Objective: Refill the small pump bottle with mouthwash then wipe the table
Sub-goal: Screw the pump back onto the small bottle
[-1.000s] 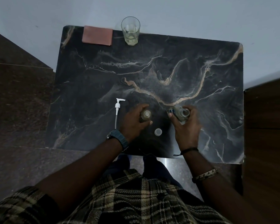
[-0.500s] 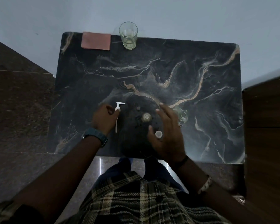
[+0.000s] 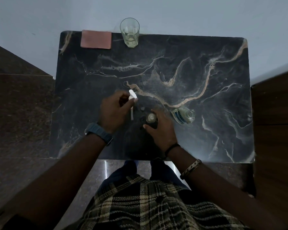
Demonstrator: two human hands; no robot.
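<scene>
My left hand holds the white pump head above the dark marble table, its thin tube hanging down toward me. Just to the right, my right hand wraps around the small open bottle, which stands upright with its mouth showing. The clear mouthwash bottle with a blue label stands uncapped to the right of my right hand, apart from it. Its small white cap is hidden under my right hand.
A folded pink cloth lies at the table's far left corner. Beside it a drinking glass with a little pale liquid stands at the far edge. Dark stone surfaces flank the table on the left, a wooden one on the right.
My left hand picked the pump head up off the table and lifted it toward the small bottle. My right hand let go of the mouthwash bottle and closed around the small bottle.
</scene>
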